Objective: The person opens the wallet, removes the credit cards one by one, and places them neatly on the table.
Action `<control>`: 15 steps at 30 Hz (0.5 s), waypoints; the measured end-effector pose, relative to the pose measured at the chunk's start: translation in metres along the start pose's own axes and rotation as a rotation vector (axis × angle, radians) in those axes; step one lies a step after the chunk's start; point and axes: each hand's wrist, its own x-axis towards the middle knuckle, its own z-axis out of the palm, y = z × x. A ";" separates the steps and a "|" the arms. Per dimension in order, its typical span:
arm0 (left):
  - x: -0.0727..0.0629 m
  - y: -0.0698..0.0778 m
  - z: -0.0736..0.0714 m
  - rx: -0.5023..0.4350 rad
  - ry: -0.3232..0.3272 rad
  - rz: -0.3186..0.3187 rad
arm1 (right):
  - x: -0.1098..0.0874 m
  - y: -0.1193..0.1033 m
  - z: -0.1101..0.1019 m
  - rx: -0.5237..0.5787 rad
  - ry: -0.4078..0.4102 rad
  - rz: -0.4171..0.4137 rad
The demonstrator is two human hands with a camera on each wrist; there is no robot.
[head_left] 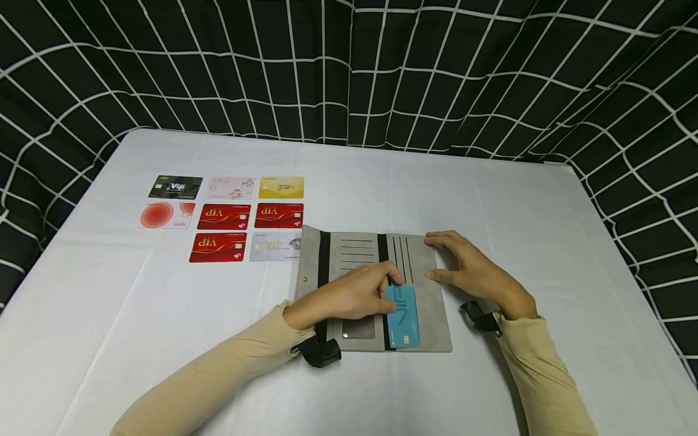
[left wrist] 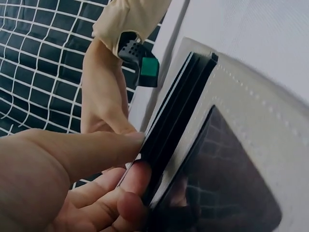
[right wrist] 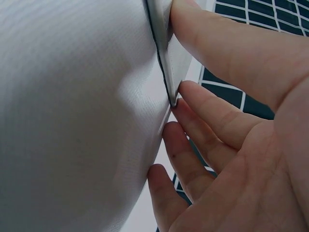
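A grey card wallet point(head_left: 433, 321) lies unfolded on the table, showing slots, black strips and a clear window point(left wrist: 227, 179). Between thumb and fingers, my left hand point(head_left: 351, 295) pinches the upper end of a blue card point(head_left: 405, 327), which lies over the wallet's right panel beside a black strip. In the left wrist view the card appears as a thin edge between thumb and fingers. My right hand point(head_left: 480, 272) touches the wallet's right edge with thumb and fingertips, its fingers point(right wrist: 193, 159) spread and only slightly bent.
Left of the wallet, several cards lie in rows on the white tablecloth point(head_left: 136, 315): a black card point(head_left: 176, 188), a pink card point(head_left: 229, 189), a gold card point(head_left: 281, 188) and red cards point(head_left: 223, 217) among them. A silver card point(head_left: 272, 246) reaches the wallet's left edge. Dark grid-patterned fabric point(head_left: 349, 72) borders the table.
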 end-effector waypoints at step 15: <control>-0.007 -0.006 -0.006 0.061 -0.113 0.060 | 0.000 -0.001 0.001 0.006 0.000 0.008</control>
